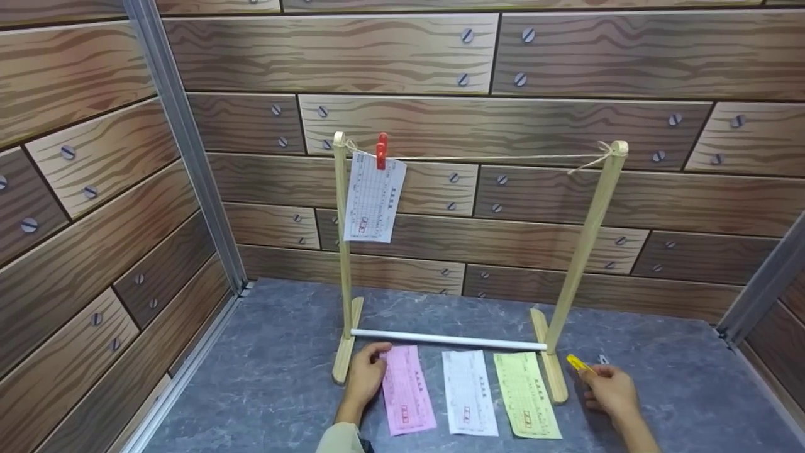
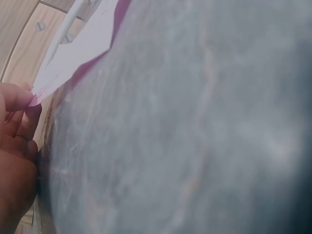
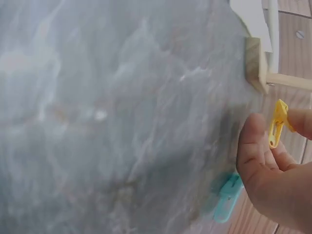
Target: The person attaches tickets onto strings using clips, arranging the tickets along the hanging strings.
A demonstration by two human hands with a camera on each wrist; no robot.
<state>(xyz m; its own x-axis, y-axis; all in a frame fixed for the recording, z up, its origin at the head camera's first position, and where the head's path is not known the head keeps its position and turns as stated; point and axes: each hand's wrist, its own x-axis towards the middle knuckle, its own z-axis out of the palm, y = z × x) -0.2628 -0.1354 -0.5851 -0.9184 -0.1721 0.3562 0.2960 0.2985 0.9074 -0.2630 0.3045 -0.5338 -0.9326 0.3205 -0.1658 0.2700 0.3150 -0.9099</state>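
My left hand (image 1: 365, 377) pinches the top left corner of a pink paper slip (image 1: 409, 390); in the left wrist view, that slip (image 2: 80, 56) bends up off the tabletop, its corner between thumb and finger. A white slip (image 1: 470, 393) and a yellow-green slip (image 1: 527, 395) lie to its right, printed with tables and red stamps. Beyond the stand's right foot, my right hand (image 1: 611, 390) holds a yellow clothespin (image 1: 577, 363) in its fingers. The right wrist view has a teal clothespin (image 3: 228, 197) on the table beside that hand.
A wooden stand with two posts (image 1: 585, 251) carries a string (image 1: 490, 157) across its top. From the string's left end, a red clothespin (image 1: 381, 152) hangs another white slip (image 1: 374, 200). A white rod (image 1: 449, 340) joins the feet. Wood-patterned walls (image 1: 396, 56) enclose the grey table (image 1: 270, 371).
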